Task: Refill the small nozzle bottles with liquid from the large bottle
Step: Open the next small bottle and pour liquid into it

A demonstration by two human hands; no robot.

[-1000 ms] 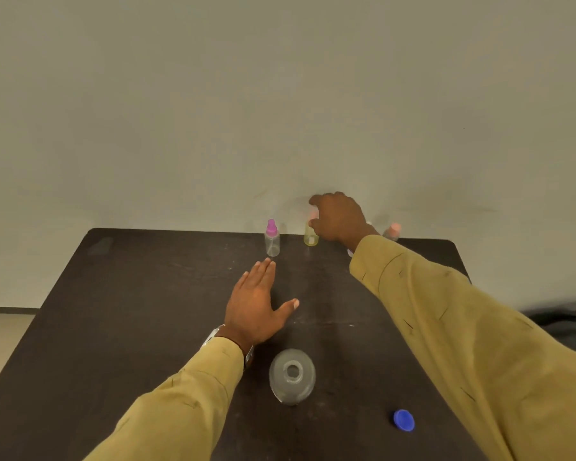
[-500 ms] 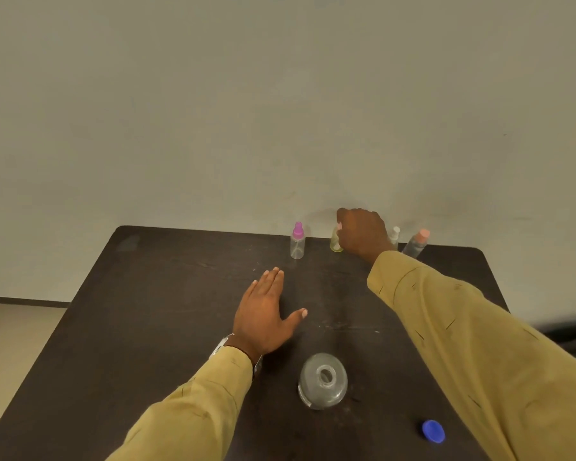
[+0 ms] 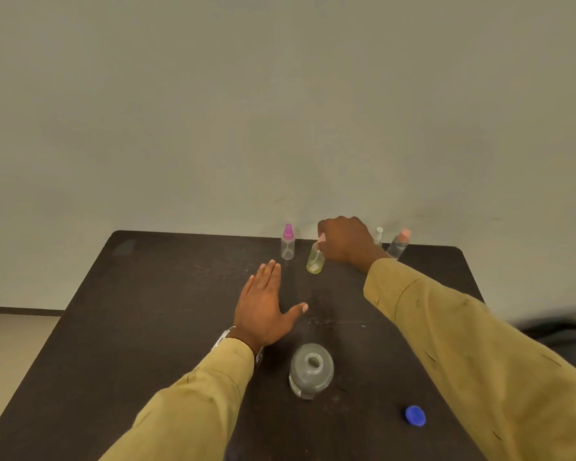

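Nearest me, the cap [image 3: 415, 415] (blue) lay on the bench [image 3: 147, 311], well apart from both hands.

The big bottle [image 3: 311, 369] stood open, mouth up, just thumb-side of the left wrist.

The left hand [image 3: 263, 311] lay flat on the bench with fingers straight and together and thumb spread. It held nothing.

Change: half a second earlier the yellow bottle [image 3: 315, 261] stood upright in the back row. Now it was tilted and out of the row, its base swung toward the left fingertips. The right hand [image 3: 346, 242] gripped its top with fingers curled round it, and the nozzle was hidden under them. I couldn't tell if the base still touched the bench.

My read: pick-up was underway and this one was next for refill. The nozzle presumably had to come off before any pour.

In the back row, the pink bottle [image 3: 287, 242] stood just left of the right hand. The white bottle [image 3: 378, 235] and peach bottle [image 3: 399, 244] stood just right of it, both untouched.

Writing: the big bottle had a label strip on its near side, unreadable. No brand was legible anywhere.
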